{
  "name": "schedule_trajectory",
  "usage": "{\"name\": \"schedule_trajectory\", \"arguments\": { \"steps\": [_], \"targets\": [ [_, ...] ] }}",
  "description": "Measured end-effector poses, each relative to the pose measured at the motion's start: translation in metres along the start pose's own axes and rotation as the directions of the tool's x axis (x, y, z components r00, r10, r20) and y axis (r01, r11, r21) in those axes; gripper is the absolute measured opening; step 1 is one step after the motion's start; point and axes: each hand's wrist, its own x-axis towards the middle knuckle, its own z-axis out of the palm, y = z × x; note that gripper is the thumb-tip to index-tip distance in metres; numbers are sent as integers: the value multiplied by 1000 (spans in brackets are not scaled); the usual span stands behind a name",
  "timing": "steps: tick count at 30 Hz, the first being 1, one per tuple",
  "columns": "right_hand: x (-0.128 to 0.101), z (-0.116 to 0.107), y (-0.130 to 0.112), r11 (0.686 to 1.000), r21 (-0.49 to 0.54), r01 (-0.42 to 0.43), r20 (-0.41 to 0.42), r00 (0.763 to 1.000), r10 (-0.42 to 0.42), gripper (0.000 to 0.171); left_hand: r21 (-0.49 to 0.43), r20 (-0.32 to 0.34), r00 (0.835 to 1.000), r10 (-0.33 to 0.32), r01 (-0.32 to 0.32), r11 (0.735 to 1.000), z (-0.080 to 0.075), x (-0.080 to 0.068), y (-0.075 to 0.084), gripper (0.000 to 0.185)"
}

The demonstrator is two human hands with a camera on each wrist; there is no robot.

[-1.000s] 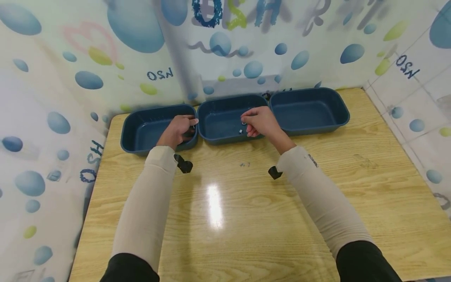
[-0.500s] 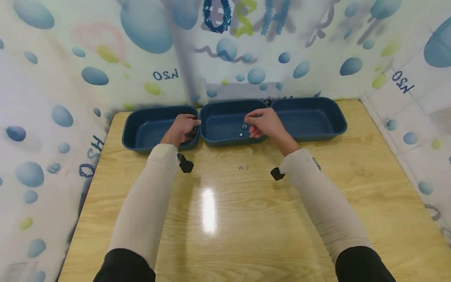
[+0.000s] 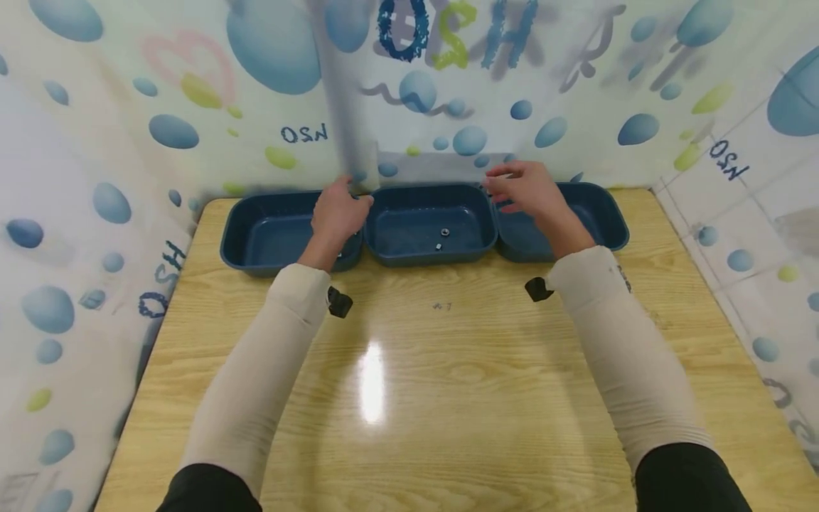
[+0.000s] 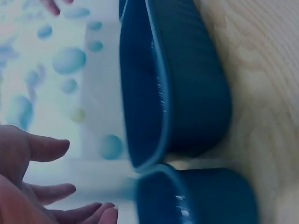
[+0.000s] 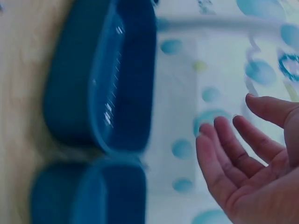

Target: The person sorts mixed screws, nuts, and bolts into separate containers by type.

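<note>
I am watching both hands lifting clear of the bins: the right hand point(image 3: 527, 188), fingers loose and empty, has left the middle bin point(image 3: 430, 249), where the nut point(image 3: 444, 232) is now lying at frame centre; the left hand point(image 3: 337, 210) is hovering empty too.

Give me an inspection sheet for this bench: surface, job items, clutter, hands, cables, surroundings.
Surface: wooden table, glare patch near the middle.
Job items: three blue bins in a row, left bin, middle bin, right bin; two small metal parts lie in the middle bin.
Clutter: tiny specks on the table before the bins.
Hands: left hand and right hand raised over the bins, fingers relaxed, holding nothing.
Cables: nothing seen.
Surroundings: bubble-print sheeting on three sides.
</note>
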Motion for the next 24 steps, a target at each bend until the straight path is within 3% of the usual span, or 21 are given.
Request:
{"name": "schedule_trajectory", "arguments": {
  "steps": [3,6,9,13,18,24],
  "targets": [
    [1,-23,1,999,-20,-33,-41,999,32,52,62,-42,996,76,-73,995,-1,-15,11,64],
    [2,-45,8,996,-26,-80,-75,994,77,57,93,-39,983,178,-173,980,0,-34,20,63],
    [3,-65,20,991,-58,-124,-102,988,117,61,112,-4,962,273,-271,956,5,-55,25,61],
    [5,-88,42,975,-127,-181,-122,979,166,66,167,70,939,338,-345,924,15,-79,25,60],
    [8,-109,71,955,-144,-260,-158,959,237,68,253,207,921,331,-377,891,29,-95,9,59],
    [13,-122,94,920,-236,-314,-194,943,272,64,257,352,905,240,-339,905,49,-96,-19,51]
  ]
}}
